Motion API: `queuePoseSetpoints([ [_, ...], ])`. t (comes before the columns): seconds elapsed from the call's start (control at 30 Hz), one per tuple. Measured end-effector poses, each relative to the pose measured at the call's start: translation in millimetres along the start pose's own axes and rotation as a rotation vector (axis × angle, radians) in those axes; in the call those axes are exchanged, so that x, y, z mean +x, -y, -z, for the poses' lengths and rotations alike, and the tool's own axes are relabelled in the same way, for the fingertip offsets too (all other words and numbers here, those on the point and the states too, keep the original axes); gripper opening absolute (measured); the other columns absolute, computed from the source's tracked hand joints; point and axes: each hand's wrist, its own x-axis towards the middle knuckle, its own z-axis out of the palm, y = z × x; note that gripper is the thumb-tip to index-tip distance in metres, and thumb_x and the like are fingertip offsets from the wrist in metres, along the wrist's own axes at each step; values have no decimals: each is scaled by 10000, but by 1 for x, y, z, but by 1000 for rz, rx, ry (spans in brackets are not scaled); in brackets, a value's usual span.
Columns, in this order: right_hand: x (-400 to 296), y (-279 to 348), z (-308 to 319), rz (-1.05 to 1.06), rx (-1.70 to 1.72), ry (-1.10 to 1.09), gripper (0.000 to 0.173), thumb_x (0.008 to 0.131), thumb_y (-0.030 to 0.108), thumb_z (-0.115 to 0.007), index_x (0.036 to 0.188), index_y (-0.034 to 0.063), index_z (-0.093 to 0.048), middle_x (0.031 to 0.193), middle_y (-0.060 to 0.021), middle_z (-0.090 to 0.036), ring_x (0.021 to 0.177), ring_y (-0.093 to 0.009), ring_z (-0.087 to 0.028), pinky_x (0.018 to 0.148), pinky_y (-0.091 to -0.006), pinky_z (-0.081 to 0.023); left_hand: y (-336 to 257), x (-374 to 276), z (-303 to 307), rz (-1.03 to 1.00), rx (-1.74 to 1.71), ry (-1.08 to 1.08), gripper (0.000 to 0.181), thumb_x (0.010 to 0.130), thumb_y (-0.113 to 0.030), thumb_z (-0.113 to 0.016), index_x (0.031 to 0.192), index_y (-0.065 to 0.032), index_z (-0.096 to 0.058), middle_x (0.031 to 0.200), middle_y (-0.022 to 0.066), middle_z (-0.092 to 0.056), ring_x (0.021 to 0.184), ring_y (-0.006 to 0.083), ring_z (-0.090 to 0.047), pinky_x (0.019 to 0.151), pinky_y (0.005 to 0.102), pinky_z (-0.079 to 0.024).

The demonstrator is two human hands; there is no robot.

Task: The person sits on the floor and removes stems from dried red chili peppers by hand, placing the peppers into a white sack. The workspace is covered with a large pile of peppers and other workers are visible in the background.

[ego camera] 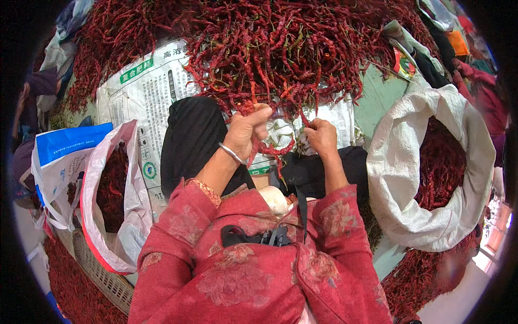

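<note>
Several dried red chillies (279, 150) are gathered in my left hand (249, 131), which is closed round them; some stick out above the thumb and others hang below the palm. A silver bracelet (232, 153) circles the left wrist. My right hand (322, 135) pinches a red chilli (304, 119) between thumb and fingers at the near edge of a large heap of dried chillies (275, 48). The heap lies partly on a white printed woven sack (135, 93) spread flat on the floor.
To the right stands a white woven sack (392, 162) with a rolled rim and chillies inside. On the left are a pink-lined bag (135, 227) holding chillies, a blue and white bag (60, 150) and a plastic basket (101, 271). Other people sit at both sides.
</note>
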Motion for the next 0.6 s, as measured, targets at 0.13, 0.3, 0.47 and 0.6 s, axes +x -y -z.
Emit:
queuePoseSetpoints([
  [0.13, -22, 41, 36, -208, 760, 407, 179, 771, 152, -668, 845, -8, -643, 681, -28, -594, 527, -96, -496, 477, -243, -394, 11, 1, -6, 86, 103, 40, 177, 818, -82, -675, 971, -31, -605, 715, -29, -534, 558, 52, -454, 490, 212, -378],
  [0.3, -46, 71, 40, -41, 889, 546, 139, 825, 174, -644, 877, 46, -636, 682, 1, -602, 493, -33, -442, 430, -184, -325, 19, -2, -11, 116, 96, 74, 100, 844, -97, -645, 923, -38, -632, 752, -5, -608, 588, 55, -508, 491, 204, -397],
  [0.47, -44, 28, 40, -273, 866, -16, 237, 847, 238, -624, 790, 9, -616, 668, -52, -599, 477, -69, -460, 409, -213, -355, 2, -1, 2, 90, -2, 35, 155, 902, -167, -567, 954, -31, -620, 844, 5, -590, 634, 50, -452, 533, 194, -381],
  [0.6, -68, 45, 36, -457, 1055, 215, 299, 856, 304, -653, 788, 17, -602, 656, -42, -570, 473, -72, -443, 389, -220, -337, 5, 4, 12, 64, -186, 85, 157, 905, -166, -562, 966, -30, -609, 837, 4, -592, 628, 45, -460, 530, 187, -379],
])
